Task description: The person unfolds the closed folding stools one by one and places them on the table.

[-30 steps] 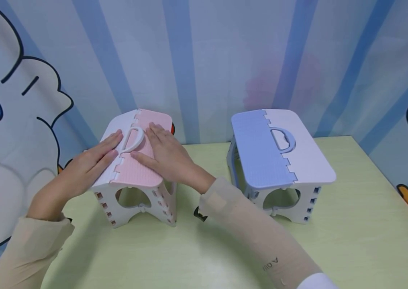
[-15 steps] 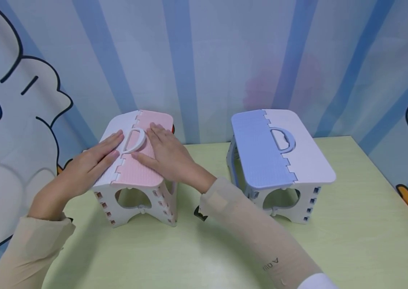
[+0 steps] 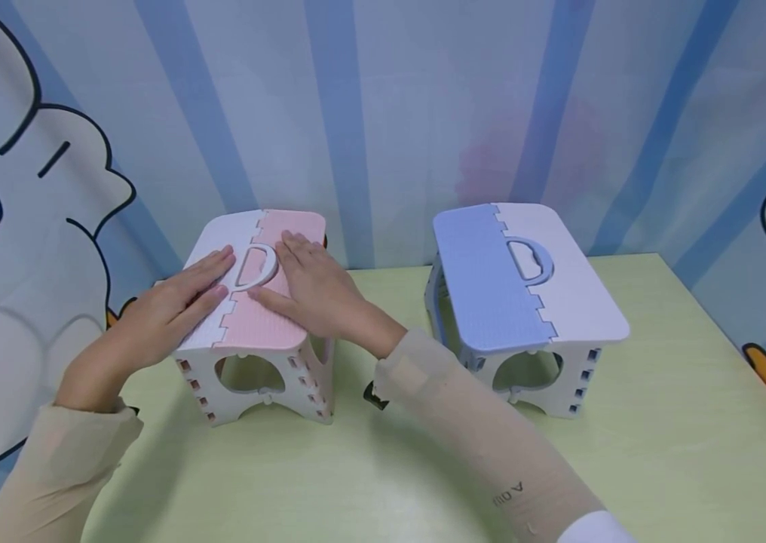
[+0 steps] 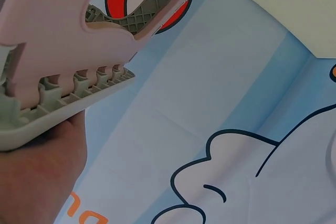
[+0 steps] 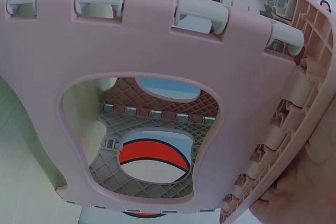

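A pink and white folding step stool (image 3: pixel 264 324) stands unfolded on the table at the left of the head view. My left hand (image 3: pixel 162 313) lies with straight fingers on the white half of its top. On the pink half rests my right hand (image 3: pixel 322 290), fingers extended and thumb spread. Between the hands, the white D-shaped carry handle (image 3: pixel 271 265) lies over the pink panel. The left wrist view shows a pink leg panel (image 4: pixel 63 35) and the underside of the top's edge. In the right wrist view a pink side panel (image 5: pixel 37 77) with a large cutout fills the frame.
A blue and white folding stool (image 3: pixel 498 294) of the same kind stands unfolded to the right, apart from the first. Both are on a pale green table (image 3: pixel 688 422). Behind it hangs a blue striped cloth backdrop (image 3: pixel 403 136) with cartoon figures.
The pink and white stool's top has flattened from a slight ridge along its middle seam, and its handle has shifted a little right. Both hands stay on the top.
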Demonstrator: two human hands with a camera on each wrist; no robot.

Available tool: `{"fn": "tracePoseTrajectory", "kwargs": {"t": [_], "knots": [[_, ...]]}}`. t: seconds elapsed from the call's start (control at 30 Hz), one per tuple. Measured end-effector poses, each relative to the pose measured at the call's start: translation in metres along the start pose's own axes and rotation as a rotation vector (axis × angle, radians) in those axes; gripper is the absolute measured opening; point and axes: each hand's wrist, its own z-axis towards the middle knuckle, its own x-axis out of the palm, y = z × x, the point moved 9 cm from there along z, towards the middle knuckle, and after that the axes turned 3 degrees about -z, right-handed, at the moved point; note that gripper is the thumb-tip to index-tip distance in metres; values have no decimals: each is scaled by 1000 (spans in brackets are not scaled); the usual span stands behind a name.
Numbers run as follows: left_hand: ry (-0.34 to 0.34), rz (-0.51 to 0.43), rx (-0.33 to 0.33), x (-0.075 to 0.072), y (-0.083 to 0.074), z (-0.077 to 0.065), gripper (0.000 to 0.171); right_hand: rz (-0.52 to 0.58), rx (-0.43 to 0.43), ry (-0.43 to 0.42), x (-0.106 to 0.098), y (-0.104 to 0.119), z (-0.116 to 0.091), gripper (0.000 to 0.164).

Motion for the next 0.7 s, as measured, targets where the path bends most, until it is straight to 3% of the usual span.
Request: {"fn": "tracePoseTrajectory", "kwargs": {"t": [0.7], "knots": [[20, 25, -2, 1, -3, -1, 57, -41, 2, 19, -1, 2, 0, 84]]}}
